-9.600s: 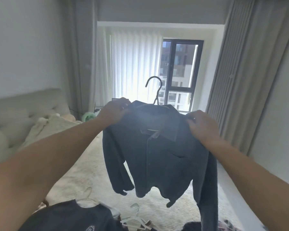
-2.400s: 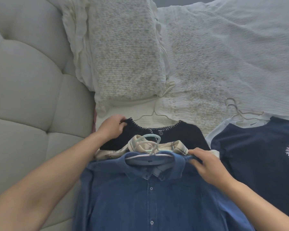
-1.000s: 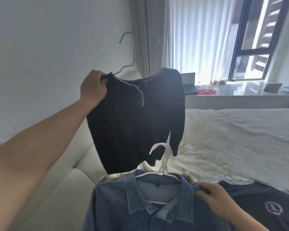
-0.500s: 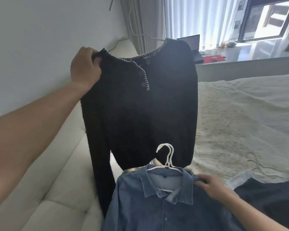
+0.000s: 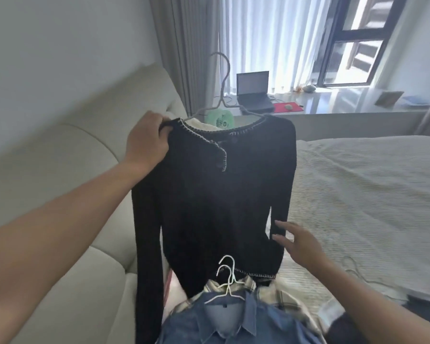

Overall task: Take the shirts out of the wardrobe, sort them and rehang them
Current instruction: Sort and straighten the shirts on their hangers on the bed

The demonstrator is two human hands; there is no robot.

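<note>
Black knit top [image 5: 216, 194], edged in pale stitching at the neck and hem, hung on a grey wire hanger [image 5: 223, 85] held up in the air above the bed [image 5: 370, 194]. At its shoulder the left hand [image 5: 147, 140] clamped the fabric, fingers curled over the edge. Just beside the top's other sleeve, the right hand [image 5: 298, 242] reached in with fingers straight and spread, holding nothing; whether the fingertips touched the sleeve could not be told. Below the top's hem lay a denim shirt [image 5: 233, 321] on a white hanger [image 5: 227, 279], stacked over a plaid shirt [image 5: 286, 299] on the bed. Along the left ran a cushioned headboard [image 5: 72, 194]. Behind the top stood a green fan [image 5: 221, 120], and farther back a laptop [image 5: 253, 90] and a red mat [image 5: 288, 106] sat on a ledge under the window [image 5: 353, 45].
</note>
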